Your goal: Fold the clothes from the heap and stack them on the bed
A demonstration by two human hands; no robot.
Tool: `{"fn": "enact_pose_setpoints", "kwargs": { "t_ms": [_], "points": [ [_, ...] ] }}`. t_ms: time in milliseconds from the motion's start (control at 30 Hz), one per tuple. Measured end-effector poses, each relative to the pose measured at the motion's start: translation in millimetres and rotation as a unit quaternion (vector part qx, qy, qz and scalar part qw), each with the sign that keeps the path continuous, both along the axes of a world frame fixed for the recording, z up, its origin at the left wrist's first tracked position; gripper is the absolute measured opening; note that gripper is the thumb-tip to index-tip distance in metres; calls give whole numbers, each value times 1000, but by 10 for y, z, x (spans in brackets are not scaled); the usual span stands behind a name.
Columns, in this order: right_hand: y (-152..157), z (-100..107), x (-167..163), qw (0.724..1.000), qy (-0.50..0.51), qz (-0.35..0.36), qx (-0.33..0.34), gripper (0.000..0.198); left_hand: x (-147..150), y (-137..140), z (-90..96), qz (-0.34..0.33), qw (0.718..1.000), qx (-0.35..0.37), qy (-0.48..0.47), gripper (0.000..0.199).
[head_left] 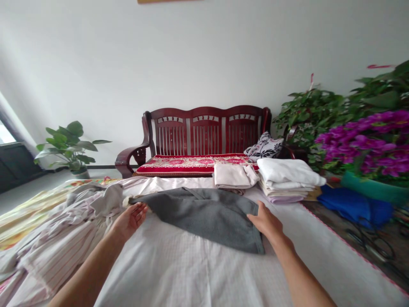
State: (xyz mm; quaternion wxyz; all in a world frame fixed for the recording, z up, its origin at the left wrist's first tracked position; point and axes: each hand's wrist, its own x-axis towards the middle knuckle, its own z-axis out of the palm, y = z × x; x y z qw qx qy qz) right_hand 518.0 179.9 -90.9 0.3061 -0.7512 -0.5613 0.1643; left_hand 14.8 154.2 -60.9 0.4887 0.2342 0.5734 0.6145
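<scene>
A dark grey garment (204, 215) lies stretched sideways across the white bed sheet (179, 273). Its left end is narrow, with a small whitish bit showing there, and its wider right end has a stitched hem. My left hand (131, 219) is closed, fingers curled, at the narrow end. At the right edge, my right hand (266, 219) pinches the cloth between thumb and fingers. What kind of garment it is, I cannot tell for sure. Left of my left hand lies a loose heap of pale and striped clothes (70, 238).
Beyond the garment stand a folded beige cloth (234, 175) and a stack of folded white cloths (287, 172). A dark red wooden bench (204, 132) is behind them. Purple flowers (370, 140) in a green pot and a blue cloth (354, 207) are at right; a potted plant (72, 145) is at left.
</scene>
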Motion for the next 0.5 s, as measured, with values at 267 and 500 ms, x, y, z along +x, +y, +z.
{"fn": "enact_pose_setpoints", "kwargs": {
  "t_ms": [267,500],
  "points": [
    [112,-45,23,956,261,2,136,80,-158,-121,53,81,893,64,439,31],
    [195,-373,190,977,181,-37,109,71,177,469,142,-25,760,24,649,36]
  ]
}}
